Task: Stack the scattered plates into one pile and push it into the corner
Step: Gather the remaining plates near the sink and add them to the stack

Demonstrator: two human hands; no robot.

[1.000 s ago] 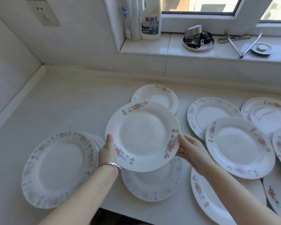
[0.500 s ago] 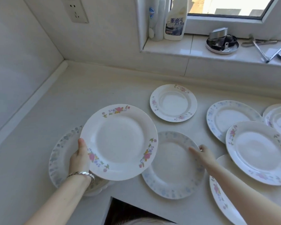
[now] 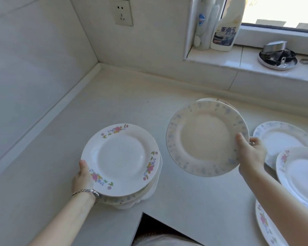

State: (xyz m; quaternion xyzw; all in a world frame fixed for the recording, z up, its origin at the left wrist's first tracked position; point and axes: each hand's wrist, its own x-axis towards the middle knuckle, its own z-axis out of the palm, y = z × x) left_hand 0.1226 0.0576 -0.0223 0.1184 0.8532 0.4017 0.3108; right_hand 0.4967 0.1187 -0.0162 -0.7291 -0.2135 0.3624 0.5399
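The left hand (image 3: 83,176) curls round the rim of the pink-flower plate (image 3: 120,158) at its 7 o'clock, thumb on top; this plate tops the pile (image 3: 140,197) on the counter (image 3: 114,103), near the front edge, well apart from the corner. The right hand (image 3: 251,155) grips one blue-speckled plate (image 3: 206,137) at its 4 o'clock and holds it up, tilted, at the pile's 2 o'clock. Three more plates (image 3: 281,139) lie flat further right, and one more plate's edge (image 3: 208,99) peeks out behind the lifted one.

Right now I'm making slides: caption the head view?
Left hand grips the flowered plate on the pile; right hand holds a blue-patterned plate above the counter.
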